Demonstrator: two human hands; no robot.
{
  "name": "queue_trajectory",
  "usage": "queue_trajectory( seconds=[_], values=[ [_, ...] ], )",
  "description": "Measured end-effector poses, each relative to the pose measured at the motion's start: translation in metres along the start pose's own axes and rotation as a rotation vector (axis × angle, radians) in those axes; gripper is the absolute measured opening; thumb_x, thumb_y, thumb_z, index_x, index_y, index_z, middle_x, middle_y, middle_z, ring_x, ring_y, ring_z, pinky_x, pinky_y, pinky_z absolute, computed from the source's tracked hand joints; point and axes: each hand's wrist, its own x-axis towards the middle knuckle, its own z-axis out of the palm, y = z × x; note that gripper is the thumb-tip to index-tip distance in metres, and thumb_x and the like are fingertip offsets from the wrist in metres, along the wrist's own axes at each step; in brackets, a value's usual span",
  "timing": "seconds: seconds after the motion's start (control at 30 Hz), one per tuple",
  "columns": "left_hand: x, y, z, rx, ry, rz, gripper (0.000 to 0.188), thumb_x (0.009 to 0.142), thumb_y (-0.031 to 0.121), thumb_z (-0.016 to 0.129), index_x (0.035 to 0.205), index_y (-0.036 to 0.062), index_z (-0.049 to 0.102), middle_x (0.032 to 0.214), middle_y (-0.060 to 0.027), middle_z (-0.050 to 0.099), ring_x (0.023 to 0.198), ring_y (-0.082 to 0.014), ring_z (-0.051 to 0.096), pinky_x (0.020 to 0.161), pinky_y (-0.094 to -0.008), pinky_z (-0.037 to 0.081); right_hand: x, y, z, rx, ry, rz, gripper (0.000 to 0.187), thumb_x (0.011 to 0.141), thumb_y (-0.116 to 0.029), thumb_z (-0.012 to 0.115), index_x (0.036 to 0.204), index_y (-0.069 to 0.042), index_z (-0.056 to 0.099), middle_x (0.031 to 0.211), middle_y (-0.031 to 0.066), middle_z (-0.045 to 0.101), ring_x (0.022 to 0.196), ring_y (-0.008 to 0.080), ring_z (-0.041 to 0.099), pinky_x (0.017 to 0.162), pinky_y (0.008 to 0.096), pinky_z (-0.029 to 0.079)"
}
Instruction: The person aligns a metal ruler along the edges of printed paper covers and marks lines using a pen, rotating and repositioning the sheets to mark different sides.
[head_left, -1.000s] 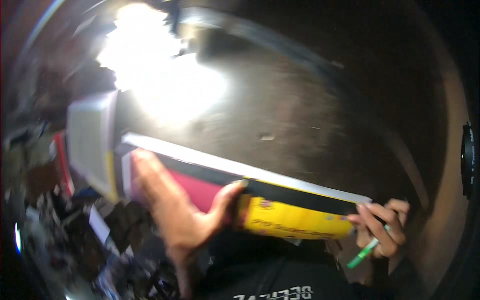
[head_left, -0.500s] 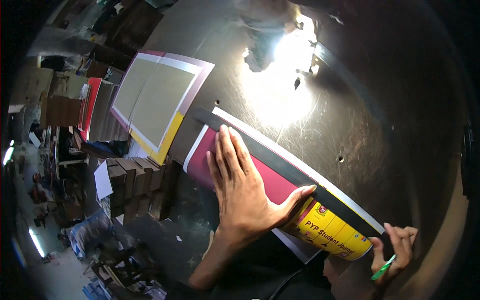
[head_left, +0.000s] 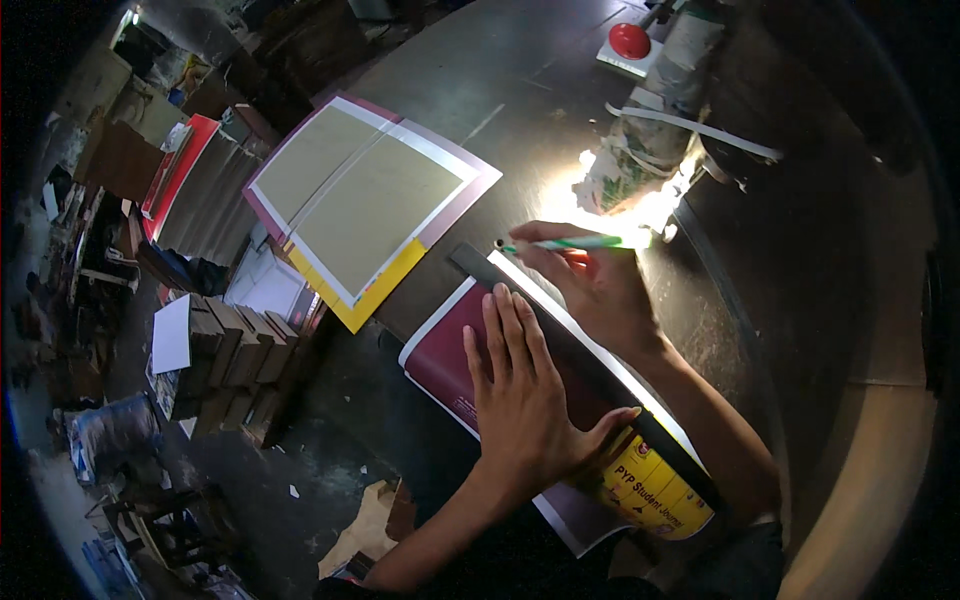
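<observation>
A printed cover sheet (head_left: 440, 345), maroon with a yellow end and white margins, lies at the table's near edge, its near side curving down over it. Along its far side runs a long black ruler (head_left: 585, 366), a white strip of margin showing beyond it. Spread flat, my left hand (head_left: 525, 420) presses on the sheet, fingertips at the ruler. My right hand (head_left: 600, 290) is closed round a slim green-and-white pen-like tool (head_left: 580, 243). It is over the ruler's far left end, the tool's green tip pointing left. Whether the tip touches the sheet I cannot tell.
Another cover (head_left: 390, 210) with grey boards lies open at the far left. Stacks of board blocks (head_left: 235, 350) and a red-topped stack (head_left: 190, 175) stand farther left. A bright light shines beside a wrapped bundle (head_left: 650, 130) at the back, near a red round object (head_left: 629, 41).
My right hand has swung from the sheet's near right end to the ruler's far left end with the pen-like tool. My left hand stays on the sheet. The view has shifted.
</observation>
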Motion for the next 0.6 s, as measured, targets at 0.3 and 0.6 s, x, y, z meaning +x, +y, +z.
queue_trajectory(
  seconds=[0.3, 0.6],
  values=[
    [0.006, -0.002, -0.007, -0.087, -0.06, -0.028, 0.139, 0.068, 0.078, 0.068, 0.149, -0.0195, 0.011, 0.158, -0.0381, 0.011, 0.152, -0.0466, 0.005, 0.121, -0.0587, 0.003, 0.014, 0.012, 0.016, -0.044, -0.017, -0.093, 0.02, 0.095, -0.011, 0.065, 0.109, 0.001, 0.072, 0.105, 0.0117, 0.074, 0.091, 0.0173, 0.071, 0.084, 0.0326, 0.058],
    [0.009, 0.002, -0.006, -0.016, -0.034, -0.006, 0.138, 0.067, 0.074, 0.074, 0.146, -0.0222, 0.014, 0.157, -0.0385, 0.015, 0.151, -0.0468, 0.01, 0.122, -0.0559, 0.008, 0.002, -0.023, -0.017, -0.443, -0.167, -0.104, 0.02, 0.088, -0.022, 0.063, 0.092, -0.005, 0.073, 0.082, 0.0189, 0.072, 0.08, 0.0335, 0.071, 0.076, 0.0412, 0.056]
  ],
)
